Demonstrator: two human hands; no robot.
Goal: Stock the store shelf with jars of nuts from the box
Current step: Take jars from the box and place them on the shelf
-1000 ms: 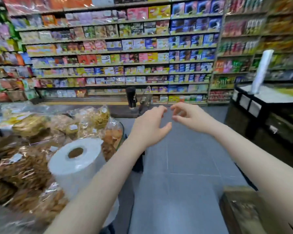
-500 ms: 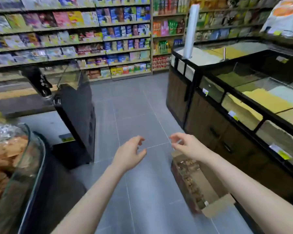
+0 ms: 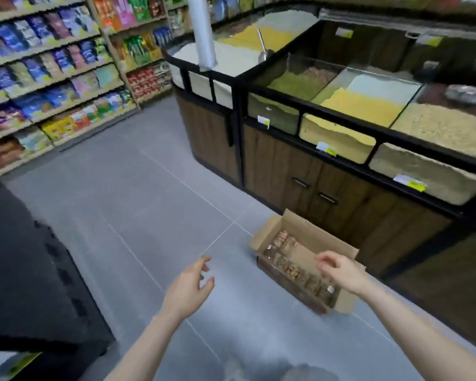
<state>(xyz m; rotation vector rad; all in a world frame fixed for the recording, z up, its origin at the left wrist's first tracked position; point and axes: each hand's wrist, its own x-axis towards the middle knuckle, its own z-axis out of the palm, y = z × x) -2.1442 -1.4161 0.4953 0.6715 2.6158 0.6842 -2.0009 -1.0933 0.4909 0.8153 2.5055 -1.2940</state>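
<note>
An open cardboard box [image 3: 344, 303] lies on the grey floor beside a wooden counter, its flaps folded out. Inside it stand several jars of nuts [image 3: 287, 264] in rows along its left side. My right hand [image 3: 340, 270] hovers over the box with fingers loosely curled and holds nothing. My left hand [image 3: 190, 288] is out over the floor to the left of the box, fingers apart and empty.
A bulk-grain counter [image 3: 280, 166] with glass bins runs along the right. Snack shelves [image 3: 52, 86] line the far left wall. A dark display stand [image 3: 33, 270] fills the near left. A white roll [image 3: 204, 31] stands on the counter corner. Grey tiled floor [image 3: 138, 204] lies between.
My view has swung right and down from the snack shelves to the counter and the box. Both hands have dropped lower, and my right hand is now over the box.
</note>
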